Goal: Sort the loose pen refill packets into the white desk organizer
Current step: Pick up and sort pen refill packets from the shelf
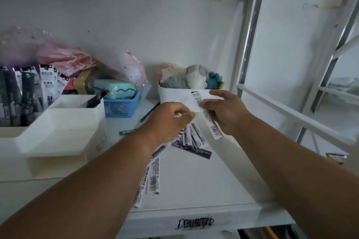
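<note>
My right hand pinches one refill packet between thumb and fingers, holding it tilted above the bench in front of a white tub of soft toys. My left hand is curled over the heap of loose packets; its fingers seem to grip some, though my knuckles hide the contact. More packets trail beneath my left forearm, partly covered. The white desk organizer stands at the left, its far compartment already holding upright packets, cut off by the frame edge. A blue basket sits behind it.
</note>
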